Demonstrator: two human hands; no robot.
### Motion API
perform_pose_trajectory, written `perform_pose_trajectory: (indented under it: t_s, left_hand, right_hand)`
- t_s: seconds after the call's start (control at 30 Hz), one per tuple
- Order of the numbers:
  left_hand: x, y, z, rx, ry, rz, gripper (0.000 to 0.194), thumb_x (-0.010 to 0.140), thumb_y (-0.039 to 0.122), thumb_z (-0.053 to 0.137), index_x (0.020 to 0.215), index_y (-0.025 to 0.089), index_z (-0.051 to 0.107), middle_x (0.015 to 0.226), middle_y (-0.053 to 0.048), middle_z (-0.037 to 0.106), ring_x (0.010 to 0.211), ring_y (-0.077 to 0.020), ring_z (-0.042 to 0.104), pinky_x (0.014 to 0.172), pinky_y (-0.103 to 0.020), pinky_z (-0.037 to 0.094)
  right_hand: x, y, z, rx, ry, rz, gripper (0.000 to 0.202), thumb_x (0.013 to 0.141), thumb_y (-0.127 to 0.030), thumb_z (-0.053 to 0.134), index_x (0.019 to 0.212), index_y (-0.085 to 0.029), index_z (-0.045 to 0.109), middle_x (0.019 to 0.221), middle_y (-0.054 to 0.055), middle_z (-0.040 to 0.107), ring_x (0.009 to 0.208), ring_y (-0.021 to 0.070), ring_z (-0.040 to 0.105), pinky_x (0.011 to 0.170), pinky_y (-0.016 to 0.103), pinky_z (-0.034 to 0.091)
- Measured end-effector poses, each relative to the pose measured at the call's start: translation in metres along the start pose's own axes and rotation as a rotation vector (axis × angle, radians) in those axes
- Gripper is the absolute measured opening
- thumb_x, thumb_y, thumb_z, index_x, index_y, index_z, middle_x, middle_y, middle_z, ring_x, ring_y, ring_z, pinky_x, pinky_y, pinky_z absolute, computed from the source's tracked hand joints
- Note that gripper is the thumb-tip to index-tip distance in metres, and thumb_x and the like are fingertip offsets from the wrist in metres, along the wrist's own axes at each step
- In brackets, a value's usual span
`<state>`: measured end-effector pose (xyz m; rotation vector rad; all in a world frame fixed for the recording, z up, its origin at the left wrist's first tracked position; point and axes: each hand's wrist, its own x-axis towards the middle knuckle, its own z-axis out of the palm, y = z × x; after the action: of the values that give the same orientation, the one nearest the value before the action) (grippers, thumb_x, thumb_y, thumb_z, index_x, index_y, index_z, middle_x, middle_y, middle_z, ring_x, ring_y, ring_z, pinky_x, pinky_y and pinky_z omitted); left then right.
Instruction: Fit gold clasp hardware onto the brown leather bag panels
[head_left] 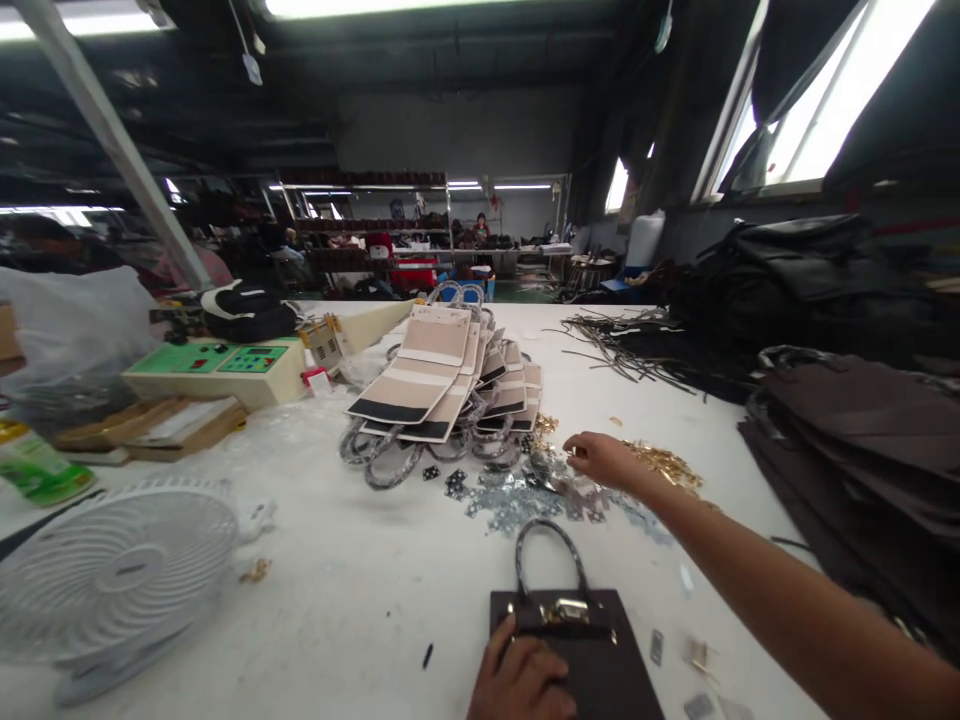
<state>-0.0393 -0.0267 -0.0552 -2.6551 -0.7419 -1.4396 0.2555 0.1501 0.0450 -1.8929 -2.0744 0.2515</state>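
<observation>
A dark brown handbag with a looped handle and a gold clasp lies flat on the white table right in front of me. My left hand presses on its near left part, fingers curled over the flap. My right hand stretches out to a scatter of small silver metal pieces and gold fittings, with the fingertips pinched together over them. Whether a piece sits between the fingers cannot be told.
A stack of beige striped bags with grey handles lies behind the metal pieces. A white fan sits at the near left, a green-topped machine farther back. Dark brown bag panels pile up at the right.
</observation>
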Motion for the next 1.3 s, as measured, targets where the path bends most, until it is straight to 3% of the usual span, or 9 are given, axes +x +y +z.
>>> perform_pose_trajectory:
  t_s: [0.1, 0.27, 0.4, 0.53, 0.67, 0.8, 0.97, 1.1, 1.3]
  left_hand:
    - [0.007, 0.005, -0.007, -0.057, -0.057, -0.011, 0.010, 0.085, 0.028, 0.069, 0.078, 0.024, 0.063, 0.087, 0.001, 0.074, 0.087, -0.0181, 0.069, 0.110, -0.045, 0.047]
    - [0.030, 0.023, -0.038, -0.112, -0.217, -0.080, 0.013, 0.080, 0.014, 0.066, 0.088, 0.024, 0.065, 0.094, -0.001, 0.073, 0.094, -0.0210, 0.067, 0.108, -0.049, 0.046]
    - [0.038, 0.037, -0.049, -0.128, -0.225, -0.132, 0.014, 0.082, 0.011, 0.063, 0.089, 0.023, 0.065, 0.096, -0.003, 0.072, 0.094, -0.0217, 0.066, 0.108, -0.054, 0.043]
    - [0.038, 0.044, -0.052, -0.137, -0.232, -0.156, 0.016, 0.082, 0.009, 0.062, 0.088, 0.023, 0.065, 0.096, -0.003, 0.072, 0.095, -0.0219, 0.066, 0.108, -0.056, 0.043]
    - [0.038, 0.046, -0.055, -0.126, -0.240, -0.170, 0.016, 0.080, 0.009, 0.064, 0.088, 0.023, 0.065, 0.096, -0.003, 0.072, 0.096, -0.0220, 0.067, 0.107, -0.055, 0.045]
    - [0.033, 0.044, -0.052, -0.105, -0.218, -0.148, 0.017, 0.076, 0.009, 0.064, 0.086, 0.023, 0.064, 0.094, -0.002, 0.072, 0.093, -0.0219, 0.068, 0.109, -0.055, 0.044]
    - [0.018, 0.039, -0.040, -0.063, -0.077, -0.066, 0.014, 0.072, 0.012, 0.065, 0.081, 0.022, 0.061, 0.089, -0.003, 0.073, 0.090, -0.0234, 0.069, 0.101, -0.051, 0.050]
    - [0.014, 0.040, -0.040, -0.098, -0.119, -0.126, 0.019, 0.071, 0.011, 0.065, 0.086, 0.022, 0.062, 0.085, -0.005, 0.072, 0.081, -0.0230, 0.065, 0.075, -0.039, 0.056]
    - [0.021, 0.040, -0.055, -0.293, -0.187, -0.541, 0.041, 0.080, 0.020, 0.069, 0.121, 0.024, 0.061, 0.099, -0.004, 0.072, 0.083, -0.0191, 0.066, 0.079, -0.035, 0.057]
  right_hand:
    - [-0.056, 0.012, -0.018, 0.066, -0.043, -0.014, 0.025, 0.084, -0.032, 0.061, 0.103, -0.027, 0.076, 0.090, 0.001, 0.075, 0.078, 0.0178, 0.065, 0.071, 0.027, 0.044]
    - [-0.163, 0.034, -0.023, 0.177, -0.065, 0.076, 0.029, 0.088, -0.037, 0.054, 0.103, -0.023, 0.075, 0.088, 0.003, 0.076, 0.080, 0.0197, 0.070, 0.074, 0.028, 0.051]
    - [-0.210, 0.036, -0.024, 0.201, -0.055, 0.146, 0.034, 0.091, -0.042, 0.052, 0.110, -0.023, 0.074, 0.098, 0.003, 0.078, 0.088, 0.0198, 0.072, 0.078, 0.027, 0.053]
    - [-0.209, 0.026, -0.032, 0.085, -0.010, 0.228, 0.032, 0.084, -0.051, 0.064, 0.097, -0.025, 0.077, 0.093, 0.006, 0.078, 0.086, 0.0261, 0.072, 0.082, 0.037, 0.051]
    - [-0.174, 0.009, -0.029, -0.016, 0.040, 0.228, 0.045, 0.070, -0.048, 0.080, 0.107, -0.025, 0.077, 0.118, 0.011, 0.073, 0.105, 0.0355, 0.067, 0.093, 0.046, 0.047]
    - [-0.122, -0.017, -0.008, 0.006, 0.065, 0.154, 0.044, 0.085, -0.040, 0.067, 0.128, -0.033, 0.068, 0.137, 0.006, 0.064, 0.107, 0.0262, 0.068, 0.086, 0.036, 0.049]
    - [-0.080, -0.041, 0.013, 0.072, 0.099, 0.154, 0.026, 0.087, -0.024, 0.060, 0.107, -0.028, 0.077, 0.119, 0.006, 0.073, 0.101, 0.0260, 0.069, 0.082, 0.034, 0.049]
    - [-0.098, -0.051, 0.008, 0.184, 0.163, 0.138, 0.024, 0.091, -0.030, 0.055, 0.098, -0.024, 0.077, 0.104, 0.007, 0.077, 0.096, 0.0255, 0.069, 0.084, 0.036, 0.051]
    - [-0.192, -0.107, 0.026, 0.653, 0.090, 0.119, 0.033, 0.092, -0.054, 0.058, 0.099, -0.025, 0.073, 0.088, 0.004, 0.078, 0.079, 0.0233, 0.072, 0.074, 0.034, 0.058]
